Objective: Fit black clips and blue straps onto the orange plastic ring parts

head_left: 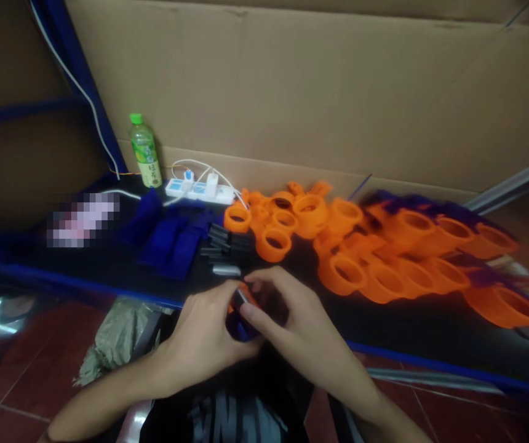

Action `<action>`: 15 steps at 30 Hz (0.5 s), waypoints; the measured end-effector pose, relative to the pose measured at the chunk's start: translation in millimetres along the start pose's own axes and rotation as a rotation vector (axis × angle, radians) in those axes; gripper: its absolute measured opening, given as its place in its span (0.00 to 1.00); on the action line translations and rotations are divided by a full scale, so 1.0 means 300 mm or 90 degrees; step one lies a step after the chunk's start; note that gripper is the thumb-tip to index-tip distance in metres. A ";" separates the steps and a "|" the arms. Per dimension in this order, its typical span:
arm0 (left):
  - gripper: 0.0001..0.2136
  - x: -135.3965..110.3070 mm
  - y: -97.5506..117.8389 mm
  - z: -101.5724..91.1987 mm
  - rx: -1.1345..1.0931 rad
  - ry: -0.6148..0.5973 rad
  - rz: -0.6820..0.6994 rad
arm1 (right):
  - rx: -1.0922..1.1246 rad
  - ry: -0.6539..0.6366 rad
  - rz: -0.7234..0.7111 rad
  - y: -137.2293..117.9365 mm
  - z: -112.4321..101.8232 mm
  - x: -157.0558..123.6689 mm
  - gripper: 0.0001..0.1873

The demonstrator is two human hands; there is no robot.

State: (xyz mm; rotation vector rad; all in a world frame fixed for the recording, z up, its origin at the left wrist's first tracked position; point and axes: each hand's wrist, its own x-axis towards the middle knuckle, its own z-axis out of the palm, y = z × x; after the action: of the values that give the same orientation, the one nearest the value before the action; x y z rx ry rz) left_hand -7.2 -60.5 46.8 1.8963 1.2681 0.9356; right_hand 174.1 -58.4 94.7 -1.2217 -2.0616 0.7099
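Close in front of my body, my left hand (216,329) and my right hand (294,311) are curled around a small part (241,296) showing orange, black and dark blue. My right thumb presses on its dark piece; the fingers hide most of it, so its full shape cannot be made out. Just beyond the hands on the table lie a small silver-grey piece (226,270) and a pile of short black bars (222,243). Several orange ring-shaped parts (274,245) stand to the right of that pile. Flat dark blue pieces (172,246) lie to its left.
A long row of orange rings on dark blue parts (504,307) runs right along the black table (412,332). A white power strip (200,189) with cables and a green-capped bottle (145,151) stand by the cardboard wall (292,92). A pale sack (123,332) sits below the edge.
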 end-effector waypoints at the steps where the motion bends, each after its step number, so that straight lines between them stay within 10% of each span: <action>1: 0.17 -0.004 0.003 0.000 0.024 -0.002 0.009 | 0.009 -0.025 0.020 0.003 0.001 0.010 0.10; 15: 0.10 -0.037 -0.020 0.049 0.267 0.016 0.094 | 0.246 -0.089 0.146 0.079 0.032 -0.010 0.09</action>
State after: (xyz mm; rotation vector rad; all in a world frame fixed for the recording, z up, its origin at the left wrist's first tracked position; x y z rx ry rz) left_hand -0.6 -71.0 31.9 2.3334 1.4417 0.8130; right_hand 181.3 -52.3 70.9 -1.2164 -1.7923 1.2667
